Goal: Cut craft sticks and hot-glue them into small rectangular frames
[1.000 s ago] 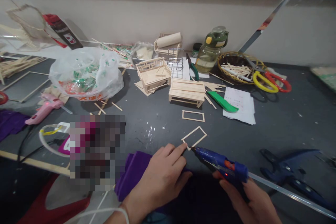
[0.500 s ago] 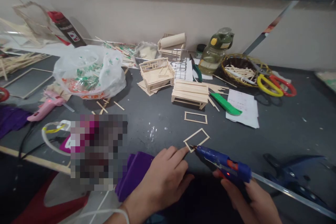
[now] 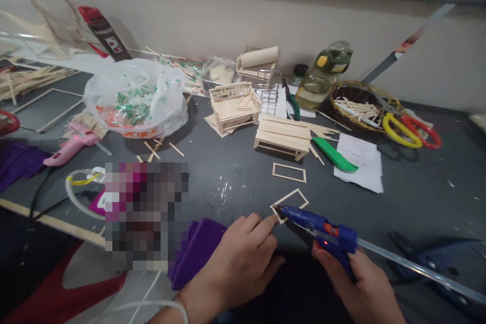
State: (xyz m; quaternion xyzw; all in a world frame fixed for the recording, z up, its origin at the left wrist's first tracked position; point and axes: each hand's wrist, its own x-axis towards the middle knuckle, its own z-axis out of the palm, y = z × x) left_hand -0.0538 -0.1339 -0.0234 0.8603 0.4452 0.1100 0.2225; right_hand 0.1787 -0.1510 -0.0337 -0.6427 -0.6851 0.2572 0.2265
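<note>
My right hand (image 3: 364,278) is wrapped round a blue hot glue gun (image 3: 322,228) with a clear glue stick (image 3: 413,266) sticking out of its back and a red light lit. Its nozzle is at the near left corner of a small rectangular frame of thin wooden sticks (image 3: 302,202); whether it touches cannot be seen. My left hand (image 3: 246,253) is partly curled, palm down, and an outstretched fingertip holds the frame's near end against the table. Just beyond lies a second stick frame (image 3: 289,172), and behind it stands a small slatted wooden table (image 3: 283,135).
A stick-built bench (image 3: 233,106), a plastic bag of wrappers (image 3: 136,98), a green comb (image 3: 334,154), paper sheets (image 3: 360,162), scissors (image 3: 402,129) and a basket (image 3: 357,104) stand farther back. A pink glue gun (image 3: 72,144) lies left. Purple cloth (image 3: 197,250) is beside my left hand.
The camera view has turned slightly left, so most things sit farther right. The glue gun's nozzle has shifted slightly left along the frame's near end. My left hand keeps its hold.
</note>
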